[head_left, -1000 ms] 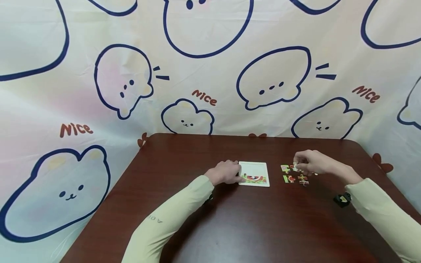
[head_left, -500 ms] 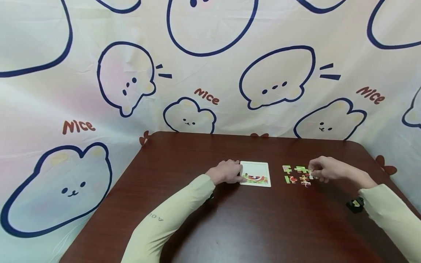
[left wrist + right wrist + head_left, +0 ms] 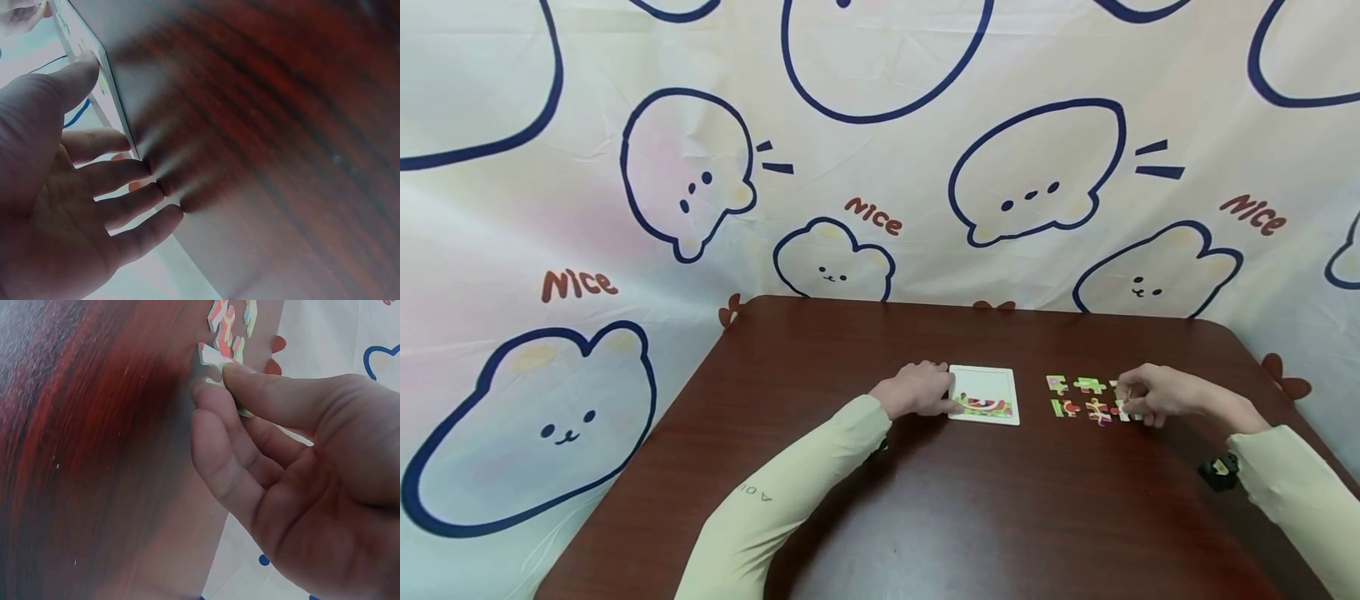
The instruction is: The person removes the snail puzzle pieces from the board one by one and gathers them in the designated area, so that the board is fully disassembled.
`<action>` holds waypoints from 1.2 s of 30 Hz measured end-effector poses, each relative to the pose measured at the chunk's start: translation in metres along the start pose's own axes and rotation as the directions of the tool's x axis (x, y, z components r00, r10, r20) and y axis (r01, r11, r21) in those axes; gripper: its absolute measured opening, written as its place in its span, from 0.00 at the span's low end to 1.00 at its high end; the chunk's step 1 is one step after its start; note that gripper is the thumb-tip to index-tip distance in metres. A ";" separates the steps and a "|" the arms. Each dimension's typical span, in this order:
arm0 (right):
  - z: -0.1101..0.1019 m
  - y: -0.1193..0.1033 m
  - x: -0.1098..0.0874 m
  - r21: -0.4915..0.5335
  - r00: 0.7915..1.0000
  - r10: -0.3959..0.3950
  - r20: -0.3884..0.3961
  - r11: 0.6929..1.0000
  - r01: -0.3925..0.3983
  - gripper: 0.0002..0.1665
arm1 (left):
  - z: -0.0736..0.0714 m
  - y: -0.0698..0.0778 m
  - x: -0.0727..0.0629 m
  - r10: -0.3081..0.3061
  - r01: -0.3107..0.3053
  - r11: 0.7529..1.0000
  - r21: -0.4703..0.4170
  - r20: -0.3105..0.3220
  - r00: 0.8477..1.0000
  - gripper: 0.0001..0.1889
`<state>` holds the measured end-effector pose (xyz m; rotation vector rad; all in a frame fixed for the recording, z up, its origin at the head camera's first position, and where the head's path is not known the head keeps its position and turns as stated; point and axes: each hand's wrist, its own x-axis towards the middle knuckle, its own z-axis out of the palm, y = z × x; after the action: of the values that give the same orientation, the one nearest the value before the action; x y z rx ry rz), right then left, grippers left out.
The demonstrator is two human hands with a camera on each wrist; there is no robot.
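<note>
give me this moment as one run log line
left hand: touching white tray | right hand: pinching puzzle piece | other pieces: on table

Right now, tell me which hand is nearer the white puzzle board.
Left. The left hand touches the white puzzle board at its left edge; the right hand is off to its right, pinching a puzzle piece.

Head view faces twelve o'clock, down over the desk [image 3: 985, 517]; wrist views, close by the fingers [image 3: 115, 177] [image 3: 211, 447], share it.
</note>
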<state>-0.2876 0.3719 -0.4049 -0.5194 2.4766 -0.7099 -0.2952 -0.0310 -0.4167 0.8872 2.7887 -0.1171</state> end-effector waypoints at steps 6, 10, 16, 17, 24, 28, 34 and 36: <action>0.002 0.007 -0.002 -0.007 1.000 0.014 -0.020 1.000 -0.015 0.04 | 0.001 0.000 0.000 0.004 -0.004 1.000 -0.001 -0.014 1.000 0.23; 0.006 0.008 -0.003 -0.010 0.999 0.028 -0.044 1.000 -0.028 0.03 | 0.001 0.000 -0.001 0.008 -0.008 1.000 -0.004 -0.016 1.000 0.22; 0.006 0.005 -0.003 -0.031 0.997 0.022 -0.079 0.999 -0.024 0.08 | -0.001 0.001 0.000 0.000 0.000 1.000 -0.007 -0.017 1.000 0.22; 0.005 0.004 -0.003 -0.034 0.997 0.019 -0.078 0.999 -0.022 0.07 | -0.001 0.000 0.000 -0.001 0.001 1.000 -0.006 -0.014 1.000 0.22; 0.005 -0.002 -0.002 -0.063 0.994 0.078 -0.081 0.995 -0.084 0.08 | -0.002 0.000 -0.001 0.003 -0.003 1.000 0.000 -0.015 1.000 0.22; 0.004 -0.005 -0.001 -0.097 0.988 0.126 -0.088 0.986 -0.135 0.14 | -0.003 -0.001 -0.002 0.003 -0.003 1.000 -0.009 -0.014 1.000 0.22; 0.002 -0.014 -0.002 -0.131 0.990 0.114 -0.083 0.984 -0.124 0.09 | -0.002 -0.001 -0.002 0.009 -0.010 1.000 -0.007 -0.017 1.000 0.22; 0.000 -0.020 -0.002 -0.137 0.992 0.098 -0.081 0.985 -0.109 0.06 | -0.001 -0.001 -0.001 0.017 -0.018 1.000 -0.006 -0.021 1.000 0.22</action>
<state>-0.2816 0.3568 -0.3931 -0.4181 2.6154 -0.5245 -0.2952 -0.0327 -0.4153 0.9166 2.7987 -0.0970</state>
